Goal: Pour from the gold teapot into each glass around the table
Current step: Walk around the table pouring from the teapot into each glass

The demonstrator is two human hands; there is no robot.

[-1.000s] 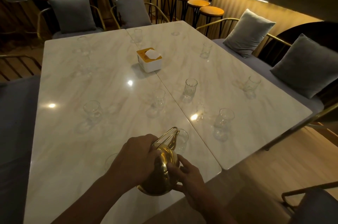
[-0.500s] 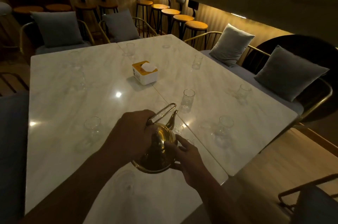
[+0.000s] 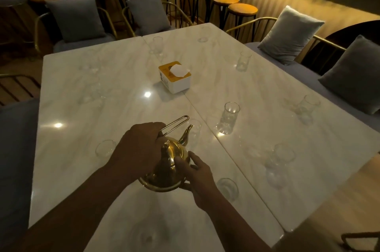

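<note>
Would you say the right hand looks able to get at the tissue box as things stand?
Probably not readily: the right hand cups the gold teapot, and a glass by its spout stands between it and the distant tissue box.

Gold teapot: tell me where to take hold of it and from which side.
Grip the gold teapot by its wire loop handle above the lid, coming from the near left, as the left hand does. The spout points away toward a glass, so the far side must stay free. The rounded belly probably offers little purchase; the right hand only steadies it low on the near right.
</note>
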